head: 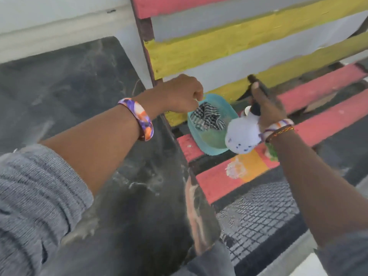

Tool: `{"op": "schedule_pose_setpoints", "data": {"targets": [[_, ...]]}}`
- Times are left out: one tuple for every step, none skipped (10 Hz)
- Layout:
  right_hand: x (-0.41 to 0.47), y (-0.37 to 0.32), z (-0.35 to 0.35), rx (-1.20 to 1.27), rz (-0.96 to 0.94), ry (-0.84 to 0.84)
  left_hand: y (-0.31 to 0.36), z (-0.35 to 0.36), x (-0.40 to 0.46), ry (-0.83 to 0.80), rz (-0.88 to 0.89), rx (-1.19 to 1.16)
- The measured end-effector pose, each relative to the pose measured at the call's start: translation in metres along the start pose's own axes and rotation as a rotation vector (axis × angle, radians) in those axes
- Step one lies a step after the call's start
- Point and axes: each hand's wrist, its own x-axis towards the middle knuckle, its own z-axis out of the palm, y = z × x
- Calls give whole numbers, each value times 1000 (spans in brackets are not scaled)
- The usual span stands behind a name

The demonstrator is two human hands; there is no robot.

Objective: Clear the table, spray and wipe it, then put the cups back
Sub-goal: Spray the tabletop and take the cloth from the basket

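- Table [79, 96], dark and streaked with pale smears, lies under the left forearm; no cups show on the part in view, so clearing looks done and the spray-and-wipe step looks to be starting.
- Left hand [179, 94] hangs past the table's edge with fingers curled downward, pinching a corner of the striped cloth [207, 118], probably to lift it for wiping.
- That cloth lies crumpled directly below those fingertips, inside a teal basin [215, 144] on the painted slatted bench [318, 108].
- Right hand [266, 108] grips the neck of a white spray bottle [243, 136], fingers wrapped by the dark nozzle; the bottle's body hangs toward the camera, just beside the basin's near rim.
- Holding both at once likely saves a second reach.
- Bench backrest slats rise close behind both sets of fingers, so room is tight there; open room lies back toward the table, left of the pinching fingers.
- Table's edge runs just under the left wrist, so the cloth must rise over it.
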Motion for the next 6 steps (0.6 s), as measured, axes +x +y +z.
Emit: {"op": "schedule_pose_setpoints", "data": {"targets": [[30, 26, 9, -121, 61, -197, 10, 18, 42, -200, -129, 55], [68, 60, 11, -96, 103, -388, 8, 47, 78, -264, -345, -23], [91, 92, 16, -98, 184, -547, 1, 83, 91, -301, -548, -154], [100, 115, 17, -6, 290, -764, -1, 107, 96, -447, -656, -228], [111, 126, 16, -9, 374, -1013, -2, 117, 97, -555, -741, -190], [128, 127, 9, -18, 462, -1298, -5, 144, 113, -551, -746, -157]]}}
